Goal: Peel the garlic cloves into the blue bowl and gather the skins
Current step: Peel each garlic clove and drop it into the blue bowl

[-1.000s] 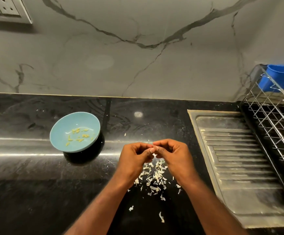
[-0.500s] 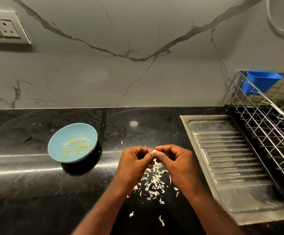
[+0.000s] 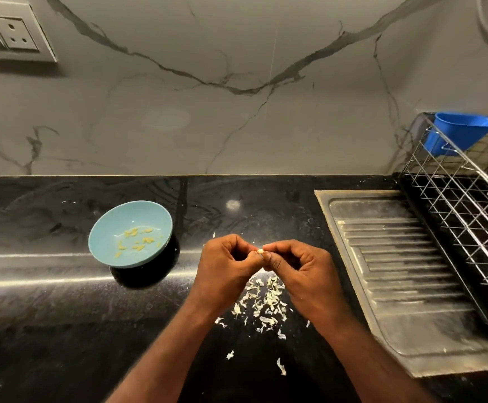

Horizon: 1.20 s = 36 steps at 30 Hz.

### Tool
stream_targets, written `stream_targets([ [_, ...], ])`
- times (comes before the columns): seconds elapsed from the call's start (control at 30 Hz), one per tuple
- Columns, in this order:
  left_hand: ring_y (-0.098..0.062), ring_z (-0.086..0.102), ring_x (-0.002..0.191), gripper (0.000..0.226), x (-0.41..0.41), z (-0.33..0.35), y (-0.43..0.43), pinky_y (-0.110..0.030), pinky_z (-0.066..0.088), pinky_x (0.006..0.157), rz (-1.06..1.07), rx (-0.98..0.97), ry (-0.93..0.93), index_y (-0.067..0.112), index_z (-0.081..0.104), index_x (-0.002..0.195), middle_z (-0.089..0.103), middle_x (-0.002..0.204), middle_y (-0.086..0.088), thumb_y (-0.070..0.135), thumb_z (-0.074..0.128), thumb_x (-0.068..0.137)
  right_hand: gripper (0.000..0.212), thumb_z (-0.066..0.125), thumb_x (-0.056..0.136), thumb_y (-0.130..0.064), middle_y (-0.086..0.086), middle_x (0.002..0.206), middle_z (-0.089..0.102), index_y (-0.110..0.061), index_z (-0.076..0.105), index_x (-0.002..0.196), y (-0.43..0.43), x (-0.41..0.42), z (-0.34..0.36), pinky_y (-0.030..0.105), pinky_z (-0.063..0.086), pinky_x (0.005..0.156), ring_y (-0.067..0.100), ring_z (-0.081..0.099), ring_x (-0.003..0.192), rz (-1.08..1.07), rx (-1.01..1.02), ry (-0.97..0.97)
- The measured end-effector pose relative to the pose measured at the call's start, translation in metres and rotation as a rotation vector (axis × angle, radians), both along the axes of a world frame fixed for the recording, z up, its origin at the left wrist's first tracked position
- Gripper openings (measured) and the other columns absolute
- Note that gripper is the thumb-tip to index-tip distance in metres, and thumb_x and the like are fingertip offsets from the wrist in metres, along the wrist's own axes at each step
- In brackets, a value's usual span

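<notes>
— What are the grips doing?
— The left grip [image 3: 225, 266] and the right grip [image 3: 292, 266] are meeting fingertip to fingertip; both are curling in and pinching one small garlic clove [image 3: 260, 251] between them, above the desk [image 3: 47, 315].
— What is lying under them?
— A loose pile of skins [image 3: 266, 303] is lying on the desk just below the grips, between the wrists; a few stray flakes are sitting nearer the person.
— And the bowl?
— The blue bowl [image 3: 161, 216] is sitting left of the left grip, apart from it; peeled cloves [image 3: 138, 239] are lying inside.
— Farther out?
— A steel draining board [image 3: 397, 271] is lying right of the right grip; a wire rack [image 3: 470, 216] is standing beyond it, carrying a blue cup [image 3: 458, 132].
</notes>
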State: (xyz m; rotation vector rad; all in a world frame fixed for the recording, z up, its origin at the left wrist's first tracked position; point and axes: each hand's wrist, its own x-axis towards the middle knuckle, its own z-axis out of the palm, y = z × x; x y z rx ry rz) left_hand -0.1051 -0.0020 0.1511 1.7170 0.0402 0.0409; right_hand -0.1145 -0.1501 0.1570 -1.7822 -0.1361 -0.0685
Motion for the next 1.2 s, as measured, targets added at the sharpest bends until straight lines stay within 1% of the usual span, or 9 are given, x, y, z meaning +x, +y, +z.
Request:
stream_targets([
  [0.1,-0.004,0.055,0.049,0.014,0.000,0.001,0.001,-0.015,0.044,0.049,-0.008,-0.077,0.031,0.000,0.065,0.071,0.064,0.055,-0.001,0.004,0.077,0.078,0.008,0.074,0.082,-0.018,-0.004,0.081,0.076,-0.021,0.074,0.090,0.000,0.001,0.002,0.020,0.057,0.069,0.013,0.073,0.075,0.017,0.062,0.058],
  [0.23,-0.011,0.059,0.054,0.010,0.001,-0.001,0.002,-0.020,0.046,0.052,0.020,-0.132,0.045,0.003,0.066,0.073,0.066,0.060,-0.004,0.001,0.072,0.082,0.009,0.074,0.084,-0.006,0.004,0.080,0.076,-0.010,0.075,0.093,-0.003,0.008,0.006,0.021,0.057,0.069,0.016,0.072,0.072,0.039,0.141,0.099],
  [0.4,-0.018,0.065,0.066,0.011,-0.001,0.002,0.004,-0.023,0.052,0.057,-0.009,-0.307,0.048,-0.001,0.069,0.090,0.071,0.078,-0.011,0.008,0.071,0.085,0.011,0.075,0.082,-0.013,-0.005,0.084,0.076,-0.018,0.075,0.092,-0.002,0.009,0.010,0.019,0.056,0.071,0.009,0.071,0.076,0.037,0.089,0.066],
  [0.53,-0.015,0.066,0.066,0.014,-0.004,0.005,0.006,-0.023,0.054,0.062,-0.040,-0.228,-0.014,0.003,0.073,0.094,0.074,0.078,-0.008,0.012,0.072,0.082,0.017,0.075,0.077,-0.025,-0.005,0.085,0.076,-0.018,0.075,0.093,-0.001,0.007,0.014,0.020,0.057,0.073,0.011,0.073,0.080,0.043,0.089,0.054],
  [0.7,-0.015,0.068,0.065,0.007,-0.004,0.006,0.004,-0.022,0.054,0.061,0.007,-0.088,-0.102,0.009,0.075,0.090,0.074,0.076,-0.003,0.007,0.071,0.086,0.024,0.075,0.074,-0.035,-0.001,0.076,0.075,-0.014,0.076,0.086,0.000,0.005,0.020,0.025,0.060,0.068,0.014,0.073,0.070,-0.005,0.055,0.096],
  [0.83,-0.008,0.068,0.066,0.015,-0.007,0.009,0.000,-0.016,0.053,0.062,0.020,0.015,-0.205,0.017,0.073,0.092,0.074,0.080,0.005,0.004,0.071,0.086,0.011,0.076,0.083,-0.028,-0.005,0.074,0.075,-0.018,0.077,0.086,0.001,0.004,0.022,0.027,0.060,0.065,0.013,0.072,0.068,-0.033,-0.007,0.061],
  [0.93,-0.007,0.068,0.066,0.013,-0.007,0.009,-0.002,-0.016,0.054,0.062,0.033,0.046,-0.242,0.014,0.074,0.093,0.073,0.077,0.005,0.003,0.070,0.087,0.006,0.075,0.086,-0.027,-0.009,0.073,0.074,-0.021,0.077,0.086,0.002,0.003,0.023,0.028,0.060,0.062,0.013,0.072,0.067,-0.044,-0.070,-0.003],
  [1.1,-0.009,0.069,0.067,0.010,-0.009,0.009,-0.004,-0.017,0.054,0.061,0.068,0.052,-0.271,0.008,0.075,0.094,0.074,0.078,0.002,0.004,0.072,0.086,0.005,0.076,0.084,-0.022,-0.012,0.070,0.073,-0.017,0.078,0.083,0.008,0.002,0.021,0.015,0.053,0.058,0.006,0.070,0.064,-0.099,-0.073,-0.083],
  [1.2,-0.008,0.068,0.065,0.010,-0.010,0.010,-0.004,-0.017,0.053,0.061,0.084,0.053,-0.287,0.009,0.075,0.093,0.073,0.077,0.001,0.003,0.072,0.085,0.007,0.078,0.083,-0.020,-0.009,0.069,0.073,-0.013,0.079,0.082,0.010,0.001,0.023,0.015,0.052,0.057,0.007,0.070,0.062,-0.108,-0.049,-0.102],
])
